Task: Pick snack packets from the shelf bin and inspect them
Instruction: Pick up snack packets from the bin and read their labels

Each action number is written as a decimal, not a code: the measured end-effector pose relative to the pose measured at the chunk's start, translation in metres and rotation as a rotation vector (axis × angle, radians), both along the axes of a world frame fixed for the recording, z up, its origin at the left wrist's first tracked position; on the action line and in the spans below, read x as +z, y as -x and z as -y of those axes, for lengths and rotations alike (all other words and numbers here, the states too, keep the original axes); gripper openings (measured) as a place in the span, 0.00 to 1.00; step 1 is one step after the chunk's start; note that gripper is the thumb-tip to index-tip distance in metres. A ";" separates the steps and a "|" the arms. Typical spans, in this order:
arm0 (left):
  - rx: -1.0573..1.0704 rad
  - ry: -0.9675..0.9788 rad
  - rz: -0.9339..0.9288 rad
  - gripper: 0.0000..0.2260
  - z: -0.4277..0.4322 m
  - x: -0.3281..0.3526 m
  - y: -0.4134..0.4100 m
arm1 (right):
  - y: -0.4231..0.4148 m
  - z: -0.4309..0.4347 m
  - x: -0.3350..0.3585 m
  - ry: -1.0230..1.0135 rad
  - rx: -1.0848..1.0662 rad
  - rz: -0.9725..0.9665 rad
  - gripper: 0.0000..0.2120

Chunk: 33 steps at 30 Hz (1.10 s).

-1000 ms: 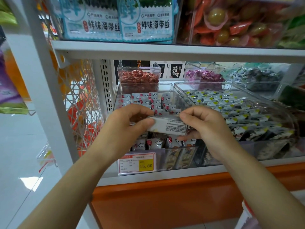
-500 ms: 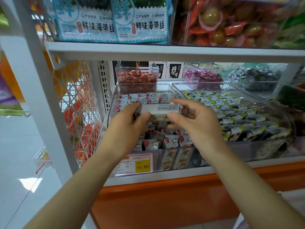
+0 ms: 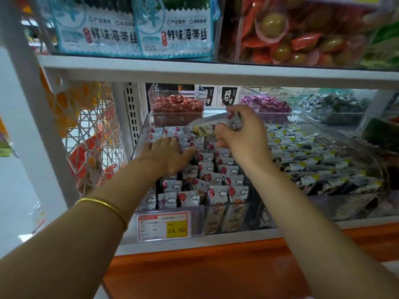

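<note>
A clear plastic bin (image 3: 199,216) on the lower shelf holds several rows of small white snack packets (image 3: 210,180) with red dots and cloud marks. My right hand (image 3: 244,139) grips one such snack packet (image 3: 216,125) above the back of the bin, the packet pointing left. My left hand (image 3: 167,155) lies flat with spread fingers on the packets at the bin's left side, holding nothing.
A price tag (image 3: 164,226) reading 15.80 is clipped to the bin front. A second clear bin (image 3: 319,160) of yellow-marked packets sits to the right. A small box of red sweets (image 3: 177,106) stands behind. The upper shelf (image 3: 216,71) overhangs closely. A wire rack (image 3: 90,134) is at left.
My left hand let go of the packet and dropped flat onto the packets in the bin. My right hand alone carries the packet, raised and moved toward the back of the bin.
</note>
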<state>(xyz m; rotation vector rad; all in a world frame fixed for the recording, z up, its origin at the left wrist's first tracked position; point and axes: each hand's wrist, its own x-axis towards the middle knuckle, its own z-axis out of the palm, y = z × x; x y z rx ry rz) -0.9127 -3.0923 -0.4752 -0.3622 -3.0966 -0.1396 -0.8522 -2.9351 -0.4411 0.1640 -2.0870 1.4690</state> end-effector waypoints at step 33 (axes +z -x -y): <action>-0.091 0.080 -0.360 0.29 0.039 0.006 -0.058 | 0.130 0.062 -0.006 -0.836 0.183 0.245 0.14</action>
